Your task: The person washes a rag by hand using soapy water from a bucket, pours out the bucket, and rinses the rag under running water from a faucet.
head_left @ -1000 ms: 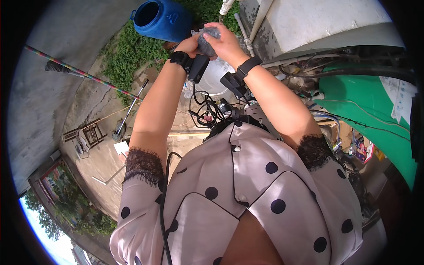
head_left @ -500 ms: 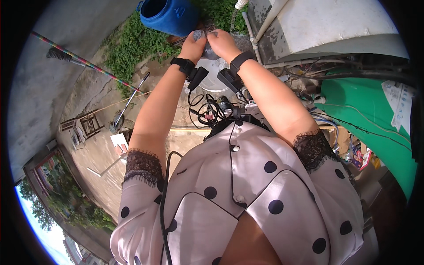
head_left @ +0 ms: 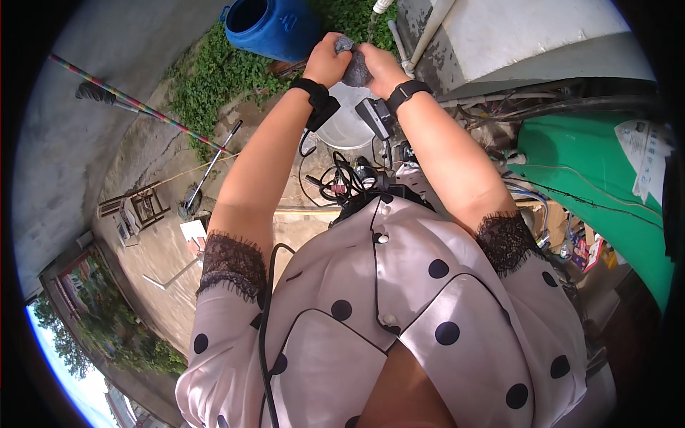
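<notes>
In the head view, the left hand [head_left: 327,64] and the right hand [head_left: 385,70] meet near the top, arms stretched forward; between them sits a grey crumpled bundle [head_left: 358,72], wet-looking and soft, gripped from both sides; the fingers of each hand are curled closed on it, though most of them are hidden behind the hands and the bundle (its material is too small to tell); a small lump of the same grey shows above, at the left hand's thumb side.

The bundle is held above the far part of a pale round basin [head_left: 347,130], which appears below the hands; each wrist wears a black band with a dark box on its inner side; loose black cables [head_left: 337,178] loop between the basin and the dotted blouse [head_left: 332,274].

Beyond the left hand a blue barrel [head_left: 285,44] leans open-mouthed beside leafy green plants [head_left: 228,85]; a white pipe end [head_left: 384,6] points down near the right hand; a large green tank [head_left: 564,160] stands off to the right; on the left lie a striped pole [head_left: 135,107] and a small wooden chair [head_left: 148,207].
</notes>
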Demonstrator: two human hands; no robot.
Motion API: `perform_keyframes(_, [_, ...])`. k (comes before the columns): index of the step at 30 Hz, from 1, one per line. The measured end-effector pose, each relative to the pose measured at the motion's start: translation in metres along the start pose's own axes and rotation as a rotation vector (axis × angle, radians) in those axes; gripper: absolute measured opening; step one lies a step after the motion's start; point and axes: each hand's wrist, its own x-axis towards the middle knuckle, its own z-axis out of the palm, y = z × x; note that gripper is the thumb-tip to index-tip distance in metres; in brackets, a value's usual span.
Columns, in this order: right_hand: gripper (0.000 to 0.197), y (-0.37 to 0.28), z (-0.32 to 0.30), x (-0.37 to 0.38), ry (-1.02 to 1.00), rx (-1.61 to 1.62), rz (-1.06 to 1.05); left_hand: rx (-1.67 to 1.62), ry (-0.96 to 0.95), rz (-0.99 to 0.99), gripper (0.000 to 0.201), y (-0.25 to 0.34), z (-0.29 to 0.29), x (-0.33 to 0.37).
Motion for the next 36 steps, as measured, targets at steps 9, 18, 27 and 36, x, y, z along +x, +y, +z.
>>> perform_keyframes(9, [0.027, -0.03, -0.022, 0.012, -0.081, 0.142, -0.056, -0.063, -0.149, -0.005, 0.078, 0.017, -0.006, 0.014])
perform_keyframes(18, [0.044, -0.05, -0.031, -0.003, -0.259, 0.105, -0.203, -0.516, -0.234, -0.257, 0.069, 0.025, 0.005, 0.027])
perform_keyframes(27, [0.061, -0.052, -0.055, 0.001, -0.142, -0.121, -0.23, -0.323, -0.242, -0.291, 0.05, 0.037, -0.003, 0.032])
perform_keyframes(36, [0.061, -0.028, -0.071, 0.011, 0.181, -0.92, -0.356, -0.972, 0.064, -0.63, 0.034, 0.038, -0.009, 0.033])
